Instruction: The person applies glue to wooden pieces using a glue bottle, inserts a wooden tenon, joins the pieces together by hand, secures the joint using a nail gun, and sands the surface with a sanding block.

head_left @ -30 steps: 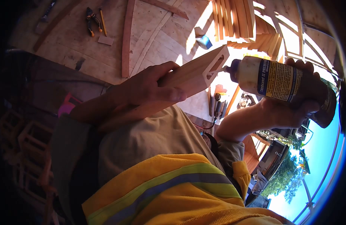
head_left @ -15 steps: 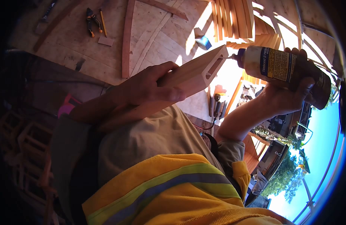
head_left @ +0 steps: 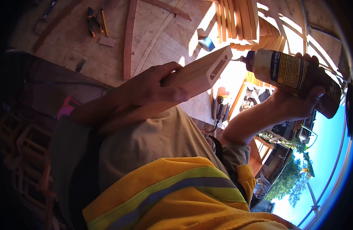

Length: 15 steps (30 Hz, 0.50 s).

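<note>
My left hand [head_left: 151, 88] is wrapped round a pale wooden board [head_left: 195, 74], holding it tilted against my body. The board's end has a long rounded slot, a mortise [head_left: 218, 68], facing right. In my right hand [head_left: 299, 103] is a wood glue bottle [head_left: 285, 69] labelled Titebond II, lying nearly on its side. Its nozzle points at the upper part of the mortise, a small gap away. A thin pale strand of glue spans from the tip to the slot. The inside of the slot is only partly visible.
Pliers [head_left: 94, 22], a pencil [head_left: 105, 22] and a small wood scrap [head_left: 107, 41] lie on the workbench [head_left: 100, 61]. Curved wooden strips [head_left: 129, 42] rest there too. Stacked boards [head_left: 237, 19] stand in sunlight at the back, near a blue object [head_left: 206, 43].
The glue bottle has shifted slightly right and down, its nozzle farther from the board. The glue strand is now stretched longer. My left hand and the board are almost still.
</note>
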### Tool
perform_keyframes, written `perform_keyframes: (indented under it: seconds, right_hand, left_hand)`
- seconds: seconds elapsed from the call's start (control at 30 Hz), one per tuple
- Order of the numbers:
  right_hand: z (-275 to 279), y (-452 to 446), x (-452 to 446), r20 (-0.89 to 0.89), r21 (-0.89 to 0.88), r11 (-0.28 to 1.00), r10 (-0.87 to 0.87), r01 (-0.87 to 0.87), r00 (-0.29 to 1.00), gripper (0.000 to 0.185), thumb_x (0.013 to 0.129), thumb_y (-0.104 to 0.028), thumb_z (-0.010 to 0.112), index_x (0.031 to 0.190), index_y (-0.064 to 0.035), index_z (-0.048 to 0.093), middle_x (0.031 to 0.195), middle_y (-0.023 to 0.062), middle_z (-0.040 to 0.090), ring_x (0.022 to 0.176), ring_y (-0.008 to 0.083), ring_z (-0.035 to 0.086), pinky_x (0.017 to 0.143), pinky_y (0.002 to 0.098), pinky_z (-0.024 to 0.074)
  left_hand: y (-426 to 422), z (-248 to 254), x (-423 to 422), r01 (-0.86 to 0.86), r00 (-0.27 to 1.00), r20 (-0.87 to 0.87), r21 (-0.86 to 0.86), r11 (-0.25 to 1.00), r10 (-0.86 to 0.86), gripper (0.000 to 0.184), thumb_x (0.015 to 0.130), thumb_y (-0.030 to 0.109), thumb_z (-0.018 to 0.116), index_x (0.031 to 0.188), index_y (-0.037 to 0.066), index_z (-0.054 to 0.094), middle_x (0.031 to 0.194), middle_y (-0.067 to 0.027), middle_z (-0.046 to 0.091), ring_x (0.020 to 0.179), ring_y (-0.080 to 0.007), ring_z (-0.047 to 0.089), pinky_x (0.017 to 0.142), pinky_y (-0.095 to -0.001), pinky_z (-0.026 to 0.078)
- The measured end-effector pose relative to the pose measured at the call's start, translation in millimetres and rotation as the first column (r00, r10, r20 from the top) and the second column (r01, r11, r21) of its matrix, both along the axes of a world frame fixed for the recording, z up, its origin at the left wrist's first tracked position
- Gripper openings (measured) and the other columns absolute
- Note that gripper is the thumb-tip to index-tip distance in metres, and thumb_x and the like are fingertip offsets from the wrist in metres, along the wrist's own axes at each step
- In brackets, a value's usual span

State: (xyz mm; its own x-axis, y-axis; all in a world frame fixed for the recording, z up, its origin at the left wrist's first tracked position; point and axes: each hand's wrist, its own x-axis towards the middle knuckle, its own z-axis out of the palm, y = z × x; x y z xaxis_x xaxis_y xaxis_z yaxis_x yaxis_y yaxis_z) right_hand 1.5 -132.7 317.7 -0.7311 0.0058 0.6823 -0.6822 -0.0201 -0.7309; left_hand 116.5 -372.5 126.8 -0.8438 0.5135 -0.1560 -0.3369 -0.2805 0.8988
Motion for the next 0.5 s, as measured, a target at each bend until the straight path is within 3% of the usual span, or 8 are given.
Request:
perform_keyframes:
  seconds: [0.13,0.23,0.33,0.43,0.5]
  right_hand:
    - [3,4,2,0.033,-0.062,0.996,0.065,-0.063,0.997,0.059,0.098,-0.042,0.063,0.132,0.0057,0.056,0.127,0.0289,0.063,0.116,0.0432,0.065,0.103,0.0588,0.0531]
    - [8,10,3,0.059,-0.074,0.959,0.277,-0.273,0.959,0.065,0.096,-0.046,0.065,0.131,0.0076,0.055,0.125,0.0285,0.063,0.113,0.0432,0.066,0.102,0.0576,0.0541]
    - [8,5,6,0.037,-0.123,0.959,0.262,-0.256,0.964,0.071,0.093,-0.051,0.066,0.131,0.0084,0.054,0.123,0.028,0.063,0.11,0.0427,0.066,0.099,0.0563,0.0551]
    - [10,9,7,-0.006,0.016,0.987,0.162,-0.161,0.987,0.071,0.096,-0.053,0.063,0.135,0.005,0.052,0.129,0.0292,0.059,0.116,0.042,0.064,0.102,0.0551,0.0536]
    - [13,13,7,0.021,0.011,0.938,0.346,-0.346,0.938,0.071,0.096,-0.056,0.061,0.134,0.0036,0.053,0.129,0.029,0.058,0.116,0.0412,0.063,0.101,0.0545,0.054]
  left_hand:
    - [0,-2,0,-0.008,1.0,-0.02,-0.016,1.0,0.008,0.074,0.081,0.049,0.079,0.129,-0.002,0.056,0.105,-0.0142,0.067,0.096,-0.0209,0.064,0.086,-0.0341,0.05]
    - [0,-3,-1,-0.011,1.0,-0.024,-0.008,1.0,0.01,0.073,0.081,0.049,0.079,0.129,-0.002,0.056,0.104,-0.014,0.067,0.095,-0.0207,0.063,0.085,-0.0341,0.049]
    - [0,-2,-2,-0.003,1.0,-0.015,-0.002,1.0,0.003,0.073,0.081,0.049,0.078,0.128,-0.002,0.056,0.104,-0.0139,0.067,0.095,-0.0205,0.064,0.084,-0.0341,0.049]
    - [-1,-2,-2,0.002,1.0,-0.02,-0.006,1.0,-0.002,0.073,0.081,0.049,0.078,0.128,-0.002,0.056,0.103,-0.014,0.067,0.094,-0.0208,0.064,0.084,-0.0342,0.05]
    - [-1,-3,-2,0.004,1.0,-0.029,-0.032,0.999,-0.005,0.073,0.081,0.049,0.078,0.128,-0.002,0.056,0.103,-0.014,0.067,0.094,-0.0209,0.064,0.084,-0.0342,0.05]
